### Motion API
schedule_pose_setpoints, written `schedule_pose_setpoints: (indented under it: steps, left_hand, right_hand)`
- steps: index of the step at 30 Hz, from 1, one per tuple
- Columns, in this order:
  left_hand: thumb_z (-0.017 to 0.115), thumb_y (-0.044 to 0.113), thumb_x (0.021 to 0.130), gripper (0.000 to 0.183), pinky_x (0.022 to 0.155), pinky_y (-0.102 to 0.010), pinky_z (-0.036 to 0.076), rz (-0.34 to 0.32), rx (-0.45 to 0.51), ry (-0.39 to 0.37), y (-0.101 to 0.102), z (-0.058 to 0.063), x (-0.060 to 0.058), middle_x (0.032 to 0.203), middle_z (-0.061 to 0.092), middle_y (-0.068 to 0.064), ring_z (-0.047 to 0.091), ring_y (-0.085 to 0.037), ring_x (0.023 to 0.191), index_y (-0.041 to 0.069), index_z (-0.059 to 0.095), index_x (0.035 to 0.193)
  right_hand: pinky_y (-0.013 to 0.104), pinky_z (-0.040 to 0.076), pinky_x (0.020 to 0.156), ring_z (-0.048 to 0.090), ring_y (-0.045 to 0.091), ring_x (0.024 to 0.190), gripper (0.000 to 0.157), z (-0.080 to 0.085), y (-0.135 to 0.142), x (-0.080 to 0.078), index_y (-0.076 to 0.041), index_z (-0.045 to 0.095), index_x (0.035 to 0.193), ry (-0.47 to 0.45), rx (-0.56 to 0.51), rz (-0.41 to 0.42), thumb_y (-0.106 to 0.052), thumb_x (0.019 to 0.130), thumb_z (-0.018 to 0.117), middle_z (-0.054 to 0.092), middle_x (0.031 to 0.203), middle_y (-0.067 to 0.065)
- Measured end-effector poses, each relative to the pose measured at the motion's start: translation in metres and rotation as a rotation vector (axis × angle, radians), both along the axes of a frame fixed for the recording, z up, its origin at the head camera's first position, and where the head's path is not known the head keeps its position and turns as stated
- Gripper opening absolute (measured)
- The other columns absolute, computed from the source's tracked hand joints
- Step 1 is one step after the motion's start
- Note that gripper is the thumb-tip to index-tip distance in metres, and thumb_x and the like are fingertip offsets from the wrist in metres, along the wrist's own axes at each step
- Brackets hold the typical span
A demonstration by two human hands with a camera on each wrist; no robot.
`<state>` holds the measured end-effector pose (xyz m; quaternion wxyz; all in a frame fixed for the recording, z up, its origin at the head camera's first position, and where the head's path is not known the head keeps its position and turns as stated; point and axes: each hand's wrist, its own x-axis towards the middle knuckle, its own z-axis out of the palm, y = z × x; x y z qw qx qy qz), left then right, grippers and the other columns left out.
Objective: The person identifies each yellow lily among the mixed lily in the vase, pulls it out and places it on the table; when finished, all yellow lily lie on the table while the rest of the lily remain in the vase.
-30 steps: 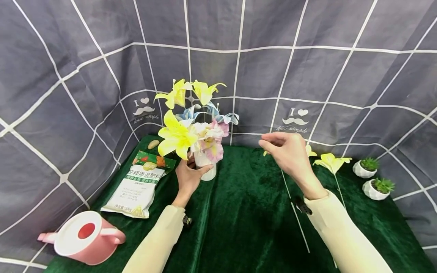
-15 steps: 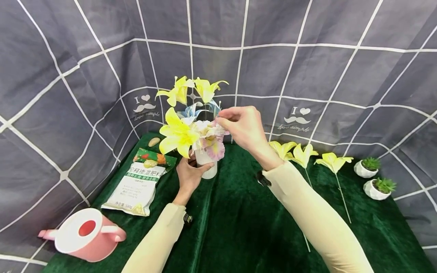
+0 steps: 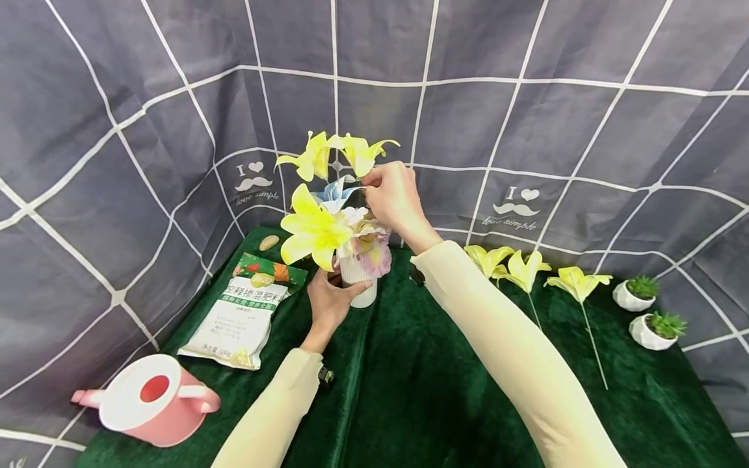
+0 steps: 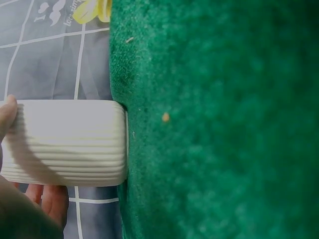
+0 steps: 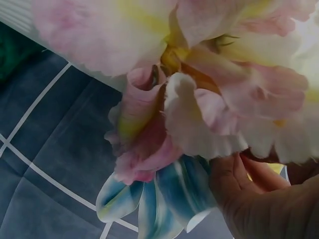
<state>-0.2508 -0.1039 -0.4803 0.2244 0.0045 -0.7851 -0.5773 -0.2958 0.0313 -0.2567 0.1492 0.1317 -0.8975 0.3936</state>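
Note:
My left hand (image 3: 330, 302) grips a white ribbed vase (image 4: 70, 142), thumb on one side and fingers (image 4: 54, 201) on the other. The vase stands upright on green velvet cloth. Out of its top rise three yellow lilies, a front one (image 3: 316, 231) low and large, a blue lily (image 3: 335, 195) and ruffled pink-and-white flowers (image 3: 374, 250). Thumb and forefinger of my right hand (image 3: 394, 195) pinch at a flower stem just beneath the rear right yellow lily (image 3: 359, 153). In the right wrist view, pink petals (image 5: 144, 129) partly cover those fingertips, with blue petals (image 5: 174, 194) beside them.
Three yellow lilies (image 3: 523, 268) lie at the right, near two small potted succulents (image 3: 655, 328). On the left are a fertilizer bag (image 3: 240, 318), a pink watering can (image 3: 166, 416) and a pale stone (image 3: 269, 243). A grey checked curtain (image 3: 462, 123) backs the cloth.
My right hand has swung left from above the loose lilies to the bouquet, then up behind the pink flowers. My left hand stays on the vase. The view shifts slightly.

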Motion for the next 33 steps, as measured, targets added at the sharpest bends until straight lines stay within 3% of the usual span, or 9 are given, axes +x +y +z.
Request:
schedule_pose_setpoints:
  steps: [8,18,33]
  left_hand:
    - [0.094,0.038,0.068,0.067,0.086,-0.045,0.061,0.017,-0.025,-0.023,0.0,0.002,-0.001,0.113,0.071,-0.009,0.072,-0.026,0.101,0.013,0.063,0.122]
    - [0.095,0.036,0.067,0.068,0.087,-0.045,0.061,0.022,-0.031,-0.013,-0.001,0.0,0.0,0.115,0.07,-0.01,0.072,-0.029,0.101,0.012,0.063,0.122]
    - [0.095,0.034,0.067,0.066,0.087,-0.046,0.06,0.022,-0.035,-0.013,0.0,0.002,0.001,0.113,0.071,-0.01,0.072,-0.028,0.1,0.012,0.064,0.121]
  right_hand:
    - [0.037,0.06,0.083,0.073,0.023,0.096,0.023,-0.003,-0.006,-0.013,-0.009,0.082,0.095,-0.003,0.035,-0.062,-0.002,0.088,0.061,0.079,0.105,0.007]
    - [0.038,0.058,0.087,0.073,0.027,0.089,0.019,-0.008,-0.015,-0.021,-0.008,0.082,0.087,0.005,0.079,-0.084,0.0,0.082,0.066,0.08,0.089,0.007]
    - [0.039,0.057,0.091,0.072,0.029,0.097,0.013,-0.013,-0.016,-0.026,-0.008,0.082,0.087,0.033,0.093,-0.113,-0.005,0.081,0.072,0.08,0.093,0.007]
